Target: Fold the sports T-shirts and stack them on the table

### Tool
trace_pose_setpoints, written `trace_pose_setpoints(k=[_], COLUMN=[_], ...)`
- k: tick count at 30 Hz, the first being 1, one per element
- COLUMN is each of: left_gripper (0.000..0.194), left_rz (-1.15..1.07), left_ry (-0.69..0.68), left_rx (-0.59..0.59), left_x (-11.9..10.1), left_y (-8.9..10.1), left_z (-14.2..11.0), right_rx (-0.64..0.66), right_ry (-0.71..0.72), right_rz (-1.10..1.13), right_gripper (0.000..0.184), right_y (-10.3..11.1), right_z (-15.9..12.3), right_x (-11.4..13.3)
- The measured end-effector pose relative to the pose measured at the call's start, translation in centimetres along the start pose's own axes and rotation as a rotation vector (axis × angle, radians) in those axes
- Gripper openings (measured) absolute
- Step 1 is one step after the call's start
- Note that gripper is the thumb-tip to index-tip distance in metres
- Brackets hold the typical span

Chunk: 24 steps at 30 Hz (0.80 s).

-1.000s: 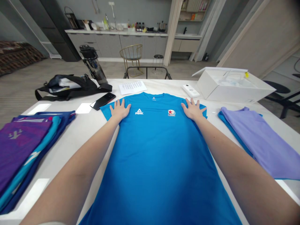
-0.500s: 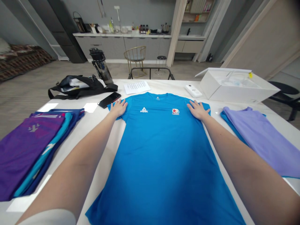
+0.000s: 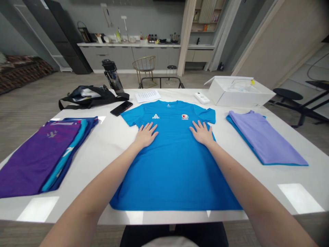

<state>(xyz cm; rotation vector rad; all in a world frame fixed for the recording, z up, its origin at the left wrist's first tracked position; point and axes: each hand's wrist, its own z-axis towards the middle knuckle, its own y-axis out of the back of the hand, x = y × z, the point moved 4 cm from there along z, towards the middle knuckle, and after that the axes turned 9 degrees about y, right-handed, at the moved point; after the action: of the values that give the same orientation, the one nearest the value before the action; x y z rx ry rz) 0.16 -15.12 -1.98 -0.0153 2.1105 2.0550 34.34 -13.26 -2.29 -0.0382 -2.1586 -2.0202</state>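
A blue T-shirt lies spread front side up on the white table, its collar at the far side and its hem near the front edge. White lettering and a round red-and-white badge mark its chest. My left hand rests flat on the shirt's left chest side, fingers spread. On the other side my right hand lies flat below the badge, fingers also apart. Both sleeves lie out to the sides; the right one has a small fold at its end.
Folded purple, teal and navy clothes lie at left, a folded lilac garment at right. Along the back are a black bag, bottle, phone, printed paper, white device and white box.
Both hands have moved from the sleeves toward me and inward onto the chest of the shirt. The view has drawn back, so the hem and the table's front edge now show.
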Motion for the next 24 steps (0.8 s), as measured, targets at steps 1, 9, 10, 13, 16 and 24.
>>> trace_pose_setpoints(k=[1, 9, 10, 13, 16, 24], left_gripper=[0.063, 0.064, 0.064, 0.063, 0.063, 0.039], left_rz=[0.007, -0.031, -0.037, -0.045, -0.055, -0.194], left_ry=[0.018, -0.087, -0.096, -0.085, -0.06, -0.43], left_rx=[-0.007, -0.013, -0.008, -0.005, 0.002, -0.003], left_x=[0.2, -4.3, -4.9, -5.6, -5.5, -9.6], left_y=[0.2, 0.0, -0.2, -0.3, 0.0, 0.9], left_z=[-0.7, -8.6, -9.6, -12.6, -15.5, -24.6], right_rx=[-0.003, -0.023, -0.013, -0.014, -0.031, -0.113], right_ry=[-0.031, 0.301, 0.327, 0.289, 0.186, 0.637], right_rz=[-0.008, 0.027, 0.034, 0.006, -0.013, 0.174], right_gripper=[0.074, 0.067, 0.067, 0.067, 0.067, 0.031], right_y=[0.3, -0.3, -0.7, -1.3, -1.0, 0.0], right_z=[-0.7, -10.2, -11.5, -14.2, -16.4, -26.1], right_x=[-1.0, 6.8, 7.8, 8.2, 6.7, 11.7])
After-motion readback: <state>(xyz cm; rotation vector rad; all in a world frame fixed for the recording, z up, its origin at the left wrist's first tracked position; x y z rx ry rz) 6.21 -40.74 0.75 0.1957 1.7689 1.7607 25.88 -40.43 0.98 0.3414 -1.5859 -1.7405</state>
